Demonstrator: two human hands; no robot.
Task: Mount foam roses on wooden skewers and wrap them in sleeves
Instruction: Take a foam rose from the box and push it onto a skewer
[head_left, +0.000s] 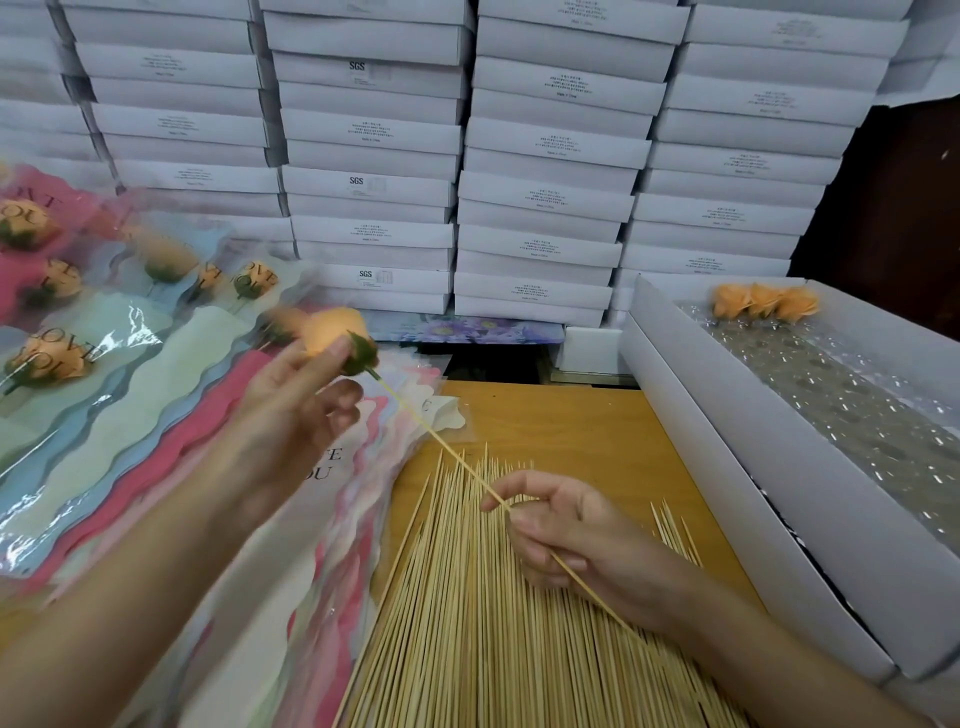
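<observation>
My left hand (296, 400) pinches an orange foam rose (337, 332) by its green base, held above the sleeves. A thin wooden skewer (447, 449) runs from the rose's base down and right into my right hand (561, 525), which grips its lower part between thumb and fingers. Under my right hand lies a large heap of loose skewers (467, 623) on the wooden table (582, 431). Wavy-edged plastic sleeves (171, 415) in pink, blue and pale green, printed with lettering, are fanned out at the left. Several wrapped orange roses (49, 358) lie on them.
An open white box (779, 493) at the right holds a clear plastic tray with three orange rose heads (763, 301) at its far end. Stacks of white boxes (374, 156) form a wall behind the table. A flower-printed sheet (467, 330) lies at its foot.
</observation>
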